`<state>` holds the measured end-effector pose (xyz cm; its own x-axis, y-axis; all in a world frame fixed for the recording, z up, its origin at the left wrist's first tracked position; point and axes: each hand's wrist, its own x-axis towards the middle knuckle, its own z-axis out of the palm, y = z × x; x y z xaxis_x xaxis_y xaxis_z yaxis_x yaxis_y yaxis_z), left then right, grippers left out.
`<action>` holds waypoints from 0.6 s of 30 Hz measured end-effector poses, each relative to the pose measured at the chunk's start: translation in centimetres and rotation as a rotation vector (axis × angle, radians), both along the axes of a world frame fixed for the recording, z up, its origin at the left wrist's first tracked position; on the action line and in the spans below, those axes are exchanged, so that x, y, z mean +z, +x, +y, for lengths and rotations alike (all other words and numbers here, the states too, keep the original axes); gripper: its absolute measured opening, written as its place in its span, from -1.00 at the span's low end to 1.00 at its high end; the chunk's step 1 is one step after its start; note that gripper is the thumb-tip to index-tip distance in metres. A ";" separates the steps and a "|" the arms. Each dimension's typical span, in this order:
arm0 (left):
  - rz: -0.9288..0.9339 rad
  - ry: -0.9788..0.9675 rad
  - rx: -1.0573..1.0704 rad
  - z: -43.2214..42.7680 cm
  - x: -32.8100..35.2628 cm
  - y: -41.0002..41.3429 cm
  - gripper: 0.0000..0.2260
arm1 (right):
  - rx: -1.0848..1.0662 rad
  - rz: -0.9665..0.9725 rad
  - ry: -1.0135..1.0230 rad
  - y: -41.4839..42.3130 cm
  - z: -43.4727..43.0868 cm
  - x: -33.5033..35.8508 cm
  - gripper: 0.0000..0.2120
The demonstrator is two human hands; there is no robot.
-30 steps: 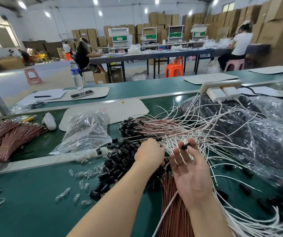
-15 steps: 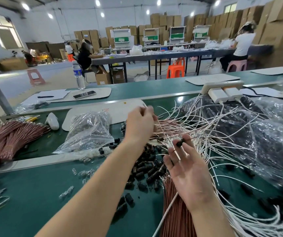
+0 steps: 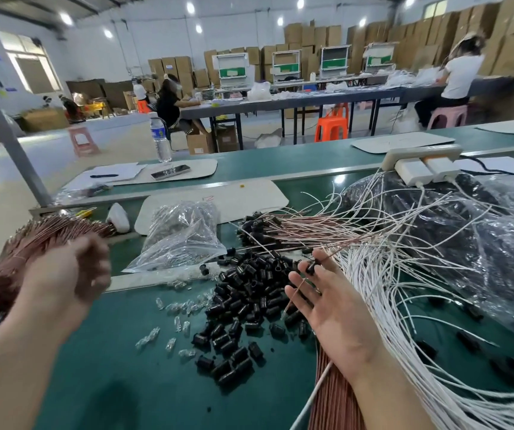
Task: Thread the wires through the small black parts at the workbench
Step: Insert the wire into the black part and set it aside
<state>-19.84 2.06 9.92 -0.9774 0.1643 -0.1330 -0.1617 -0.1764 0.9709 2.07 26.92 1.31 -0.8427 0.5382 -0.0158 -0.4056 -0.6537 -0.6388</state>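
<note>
A pile of small black parts [image 3: 249, 293] lies on the green workbench [image 3: 131, 373]. My right hand [image 3: 336, 308] hovers palm up over the pile's right edge, fingers mostly straight. It pinches one small black part [image 3: 311, 267] between its fingertips, and a thin brown wire [image 3: 293, 294] crosses its fingers. My left hand [image 3: 66, 274] is blurred, fingers curled, in front of the copper wire bundle [image 3: 32, 240] at the left; whether it holds anything is unclear. Brown wires with black parts on their ends [image 3: 283, 231] fan out behind the pile. White wires [image 3: 404, 274] spread to the right.
A clear bag of parts [image 3: 184, 237] and scattered clear pieces [image 3: 175, 305] lie left of the pile. A dark plastic bag [image 3: 472, 231] and a power strip [image 3: 420, 162] are at the right. More copper wires [image 3: 320, 398] run under my right wrist. People work at tables behind.
My left hand left the black pile, reached up to the brown wires, then swung left to the copper bundle. My right hand stayed put with the black part.
</note>
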 end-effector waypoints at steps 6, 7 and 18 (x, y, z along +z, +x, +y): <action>-0.083 -0.648 0.117 -5.6 -8.8 0.3 -0.69 | -0.046 -0.023 -0.044 -0.3 -0.1 -0.1 -0.75; 0.005 -0.833 0.164 -5.4 -9.1 0.7 -0.67 | -0.053 -0.031 -0.049 -0.3 -0.1 -0.1 -0.74; 0.832 -1.128 -0.335 10.2 -6.1 6.3 -0.70 | -0.139 -0.055 -0.072 -0.1 -0.5 0.3 -0.76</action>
<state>-13.49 12.30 3.80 -0.7719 0.5909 0.2347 0.6311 0.6673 0.3954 1.96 26.44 1.58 -0.7571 0.6453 -0.1025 -0.4611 -0.6388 -0.6159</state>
